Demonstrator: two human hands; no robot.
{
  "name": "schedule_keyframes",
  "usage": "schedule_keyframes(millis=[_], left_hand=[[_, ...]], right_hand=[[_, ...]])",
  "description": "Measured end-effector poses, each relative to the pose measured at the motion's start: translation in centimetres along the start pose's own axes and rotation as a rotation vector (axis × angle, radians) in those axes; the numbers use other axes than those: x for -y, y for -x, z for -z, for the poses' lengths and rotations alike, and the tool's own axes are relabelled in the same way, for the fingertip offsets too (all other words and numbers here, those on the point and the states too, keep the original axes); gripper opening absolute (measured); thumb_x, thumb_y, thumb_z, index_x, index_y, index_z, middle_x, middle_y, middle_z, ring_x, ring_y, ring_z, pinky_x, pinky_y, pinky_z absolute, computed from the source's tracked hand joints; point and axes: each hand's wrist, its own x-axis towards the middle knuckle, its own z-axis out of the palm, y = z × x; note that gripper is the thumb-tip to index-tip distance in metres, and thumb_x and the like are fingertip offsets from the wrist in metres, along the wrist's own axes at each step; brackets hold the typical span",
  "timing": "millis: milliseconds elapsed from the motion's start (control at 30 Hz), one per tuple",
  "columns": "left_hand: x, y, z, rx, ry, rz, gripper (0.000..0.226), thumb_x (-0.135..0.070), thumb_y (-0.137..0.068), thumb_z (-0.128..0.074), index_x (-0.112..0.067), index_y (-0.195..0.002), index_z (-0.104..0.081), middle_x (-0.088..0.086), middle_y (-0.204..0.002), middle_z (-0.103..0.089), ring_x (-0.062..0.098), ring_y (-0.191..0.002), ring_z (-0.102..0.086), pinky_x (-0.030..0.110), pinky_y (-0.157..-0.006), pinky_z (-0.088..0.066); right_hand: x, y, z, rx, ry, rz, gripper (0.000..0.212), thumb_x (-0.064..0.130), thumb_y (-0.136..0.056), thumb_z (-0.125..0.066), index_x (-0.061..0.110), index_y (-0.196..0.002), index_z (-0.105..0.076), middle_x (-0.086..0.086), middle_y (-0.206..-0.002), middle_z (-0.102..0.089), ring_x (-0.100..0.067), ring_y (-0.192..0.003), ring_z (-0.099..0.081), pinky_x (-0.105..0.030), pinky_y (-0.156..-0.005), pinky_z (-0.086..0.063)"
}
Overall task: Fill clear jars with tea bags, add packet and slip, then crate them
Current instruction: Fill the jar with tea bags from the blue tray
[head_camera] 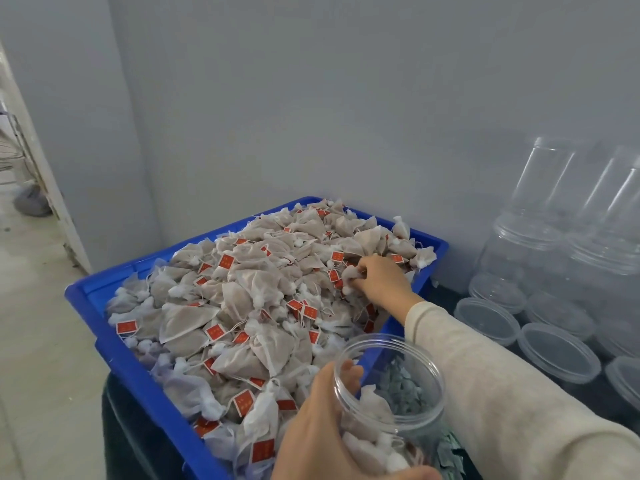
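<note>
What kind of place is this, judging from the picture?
Probably a small packing workroom, not a home kitchen: a blue crate heaped with tea bags, many empty clear jars stacked by a bare wall, and hands filling one jar.

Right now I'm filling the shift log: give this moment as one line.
stage: filling | left hand: holds jar, partly filled | right hand: pinches tea bag in blue bin

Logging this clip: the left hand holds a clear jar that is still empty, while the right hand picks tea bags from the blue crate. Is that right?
Not quite. The clear jar is not empty: the head view shows a few tea bags already lying inside it. The rest stands: the left hand holds the jar, and the right hand picks tea bags from the blue crate.
</note>
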Motion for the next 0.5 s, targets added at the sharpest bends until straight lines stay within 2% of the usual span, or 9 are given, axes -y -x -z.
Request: schedule_keyframes(millis=[33,100,167,200,333,433,500], left_hand=[[-0.4,0.2,-0.2,0.053,0.019,-0.002,0.077,-0.043,-0.078,-0.076,-0.056,-0.109,-0.006,-0.045,-0.115,-0.021,-0.026,-0.117,-0.029,-0.008,-0.083,-0.025],[-1.3,0.7,-0.3,-0.019,0.045,-0.042,0.089,-0.064,-0.057,-0.081,-0.059,-0.111,-0.01,-0.047,-0.116,-0.03,-0.037,-0.107,-0.026,-0.006,-0.086,-0.028],[-1.3,1.0,-0.6,-0.106,0.163,-0.054,0.097,-0.08,-0.034,-0.077,-0.06,-0.113,-0.025,-0.047,-0.113,-0.047,-0.033,-0.106,-0.038,0.0,-0.09,-0.037],[-1.2,1.3,-0.7,-0.116,0.171,-0.082,0.101,-0.084,-0.029,-0.075,-0.061,-0.116,-0.028,-0.049,-0.114,-0.047,-0.029,-0.107,-0.042,0.002,-0.089,-0.039],[-1.0,1.7,-0.9,-0.14,0.187,-0.079,0.107,-0.088,-0.026,-0.072,-0.057,-0.119,-0.03,-0.044,-0.113,-0.05,-0.024,-0.102,-0.05,0.004,-0.081,-0.041],[-1.0,1.9,-1.0,-0.134,0.205,-0.072,0.107,-0.086,-0.028,-0.074,-0.054,-0.121,-0.033,-0.034,-0.112,-0.058,-0.016,-0.098,-0.056,0.01,-0.083,-0.045],[-1.0,1.9,-1.0,-0.133,0.203,-0.085,0.101,-0.084,-0.031,-0.077,-0.055,-0.118,-0.035,-0.03,-0.109,-0.061,-0.011,-0.096,-0.06,0.015,-0.083,-0.05]], right_hand=[[0.0,0.5,0.5,-0.001,-0.065,-0.009,0.01,0.031,-0.092,-0.063,0.021,-0.089,-0.06,0.003,-0.088,-0.06,-0.011,-0.077,-0.054,-0.021,-0.064,-0.037],[0.1,1.5,1.9,-0.01,-0.18,0.001,0.012,0.031,-0.09,-0.066,0.024,-0.085,-0.056,0.009,-0.08,-0.056,-0.006,-0.072,-0.052,-0.018,-0.06,-0.034],[0.3,2.7,3.8,-0.036,-0.245,0.043,0.016,0.031,-0.088,-0.068,0.024,-0.082,-0.055,0.01,-0.076,-0.054,-0.002,-0.069,-0.049,-0.017,-0.059,-0.032],[0.5,3.3,5.0,-0.05,-0.268,0.061,0.016,0.032,-0.088,-0.068,0.023,-0.083,-0.057,0.009,-0.077,-0.056,-0.003,-0.07,-0.05,-0.017,-0.06,-0.033],[1.8,6.1,10.0,-0.104,-0.467,0.074,0.017,0.032,-0.085,-0.072,0.019,-0.094,-0.066,0.008,-0.088,-0.066,-0.004,-0.08,-0.059,-0.014,-0.068,-0.042],[3.4,8.8,13.6,-0.102,-0.672,0.085,0.014,0.028,-0.082,-0.075,0.025,-0.091,-0.065,0.007,-0.086,-0.068,-0.013,-0.082,-0.066,-0.025,-0.076,-0.055],[4.4,10.7,15.5,-0.118,-0.795,0.104,0.012,0.027,-0.079,-0.076,0.026,-0.085,-0.065,0.002,-0.083,-0.071,-0.021,-0.079,-0.068,-0.028,-0.074,-0.058]])
